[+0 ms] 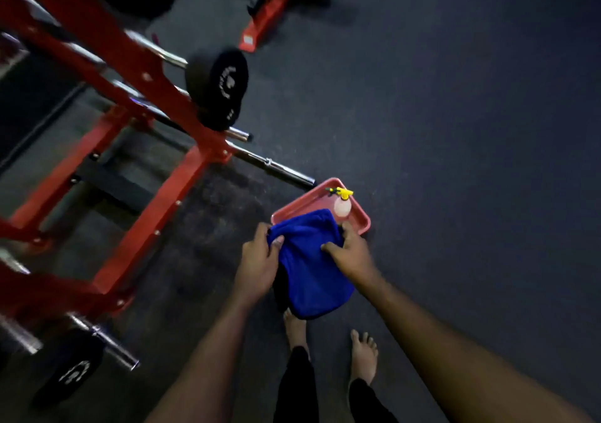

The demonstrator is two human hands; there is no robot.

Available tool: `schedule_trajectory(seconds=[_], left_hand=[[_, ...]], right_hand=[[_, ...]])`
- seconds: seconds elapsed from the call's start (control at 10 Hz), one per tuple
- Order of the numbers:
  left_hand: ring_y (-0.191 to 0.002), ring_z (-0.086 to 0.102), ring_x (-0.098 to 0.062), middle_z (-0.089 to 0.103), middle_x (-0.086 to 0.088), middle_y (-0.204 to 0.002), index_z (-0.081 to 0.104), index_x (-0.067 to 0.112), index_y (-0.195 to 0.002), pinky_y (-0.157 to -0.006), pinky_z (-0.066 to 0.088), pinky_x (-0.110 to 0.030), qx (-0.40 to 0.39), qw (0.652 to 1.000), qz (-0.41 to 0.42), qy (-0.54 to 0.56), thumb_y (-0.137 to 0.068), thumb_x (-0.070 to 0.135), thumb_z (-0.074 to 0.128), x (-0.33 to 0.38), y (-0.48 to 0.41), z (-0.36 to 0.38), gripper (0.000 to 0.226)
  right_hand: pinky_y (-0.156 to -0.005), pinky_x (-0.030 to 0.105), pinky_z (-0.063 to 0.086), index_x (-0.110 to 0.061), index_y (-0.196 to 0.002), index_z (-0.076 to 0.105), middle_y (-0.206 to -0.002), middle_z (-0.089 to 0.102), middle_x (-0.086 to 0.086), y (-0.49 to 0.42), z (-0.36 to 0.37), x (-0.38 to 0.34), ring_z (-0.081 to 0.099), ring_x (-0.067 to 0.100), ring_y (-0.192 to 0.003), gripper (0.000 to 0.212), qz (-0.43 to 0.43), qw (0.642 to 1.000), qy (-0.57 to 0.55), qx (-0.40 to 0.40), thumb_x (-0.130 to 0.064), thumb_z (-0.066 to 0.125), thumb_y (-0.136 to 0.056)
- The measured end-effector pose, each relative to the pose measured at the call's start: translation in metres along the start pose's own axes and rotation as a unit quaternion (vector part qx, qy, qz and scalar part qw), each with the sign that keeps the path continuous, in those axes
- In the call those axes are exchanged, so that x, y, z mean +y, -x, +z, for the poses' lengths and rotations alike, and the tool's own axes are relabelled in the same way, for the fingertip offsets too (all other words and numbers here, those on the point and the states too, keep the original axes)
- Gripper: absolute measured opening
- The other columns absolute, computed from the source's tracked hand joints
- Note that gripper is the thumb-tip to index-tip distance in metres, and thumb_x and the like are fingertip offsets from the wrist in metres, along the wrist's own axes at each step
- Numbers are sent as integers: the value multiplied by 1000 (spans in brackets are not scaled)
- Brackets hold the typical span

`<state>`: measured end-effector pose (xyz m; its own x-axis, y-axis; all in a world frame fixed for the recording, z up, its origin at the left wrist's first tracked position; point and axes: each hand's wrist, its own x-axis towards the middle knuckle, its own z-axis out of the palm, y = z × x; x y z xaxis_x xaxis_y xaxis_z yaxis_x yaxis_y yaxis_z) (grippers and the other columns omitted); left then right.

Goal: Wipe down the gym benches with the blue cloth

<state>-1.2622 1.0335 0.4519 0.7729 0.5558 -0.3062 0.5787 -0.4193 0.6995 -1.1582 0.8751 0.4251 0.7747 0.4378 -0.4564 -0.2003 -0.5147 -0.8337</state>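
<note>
One dark floor (455,129) fills most of the view. On the left stands a red rack (140,64), blurred, with steel bars (276,165) jutting to the right and a black plate (224,89) hung on one of them; a second plate (71,370) shows near left, beside another bar. At centre the blue cloth (309,260) hangs off the floor, and its top covers the near side of a red tray (302,201) lying on the floor right of the rack; whether cloth and tray touch I cannot tell. The left grip (257,260) clasps the cloth's left edge, thumb over the fabric, and the right grip (353,253) pinches its right edge. A pale spray bottle (343,206) with a yellow head stands in the tray's far right corner. Two bare feet (364,354) stand near, below the cloth
</note>
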Motion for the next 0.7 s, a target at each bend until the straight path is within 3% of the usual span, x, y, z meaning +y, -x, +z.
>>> schedule_trajectory(seconds=[0.1,0.2,0.3,0.4,0.5,0.6,0.7], left_hand=[[-80,63,-30,64,-11,-81,49,16,-98,-66,46,-39,-26,999,-28,-6,-98,24,52,-66,-62,53,9],[-82,62,-26,63,-7,-85,53,12,-109,-65,37,-30,-31,999,-34,-7,-99,24,51,-134,-124,108,16],[-83,58,-22,59,-9,-91,52,11,-118,-71,41,-28,-40,998,-37,-19,-101,26,49,-190,-185,160,24],[-83,54,-18,57,-7,-93,52,8,-120,-71,35,-19,-44,998,-24,-26,-101,24,49,-234,-245,206,25],[-84,60,-23,57,-7,-93,50,6,-117,-74,46,-28,-70,996,-31,-54,-101,25,50,-277,-290,243,24],[-100,60,-23,59,-8,-109,48,7,-125,-89,48,-32,-99,992,-45,-64,-99,23,53,-287,-302,249,31],[-108,59,-25,61,-11,-117,50,6,-131,-93,45,-31,-102,991,-27,-80,-99,23,54,-258,-293,221,36]], right_hand=[[-73,21,38,-19,-104,47,-98,59,-4,-66,35,64,57,16,-89,36,31,999,11,18,-5,72,-81],[-64,18,33,-13,-102,38,-91,50,-3,-136,71,136,48,15,-80,42,28,998,23,48,-3,73,-81],[-62,18,29,-13,-98,39,-89,48,2,-203,106,199,44,18,-77,38,-11,995,68,67,-1,71,-81],[-67,17,32,-14,-93,45,-88,53,2,-265,132,251,48,19,-81,28,-44,994,75,71,2,66,-83],[-80,20,40,-12,-98,52,-98,58,-1,-313,157,298,53,17,-92,19,-39,994,94,49,0,62,-87],[-94,32,48,-15,-116,60,-118,62,5,-328,163,309,57,19,-106,29,-24,994,99,31,-5,62,-89],[-91,22,46,-13,-116,63,-114,65,3,-310,148,274,58,13,-102,29,8,996,62,70,-3,63,-88]])
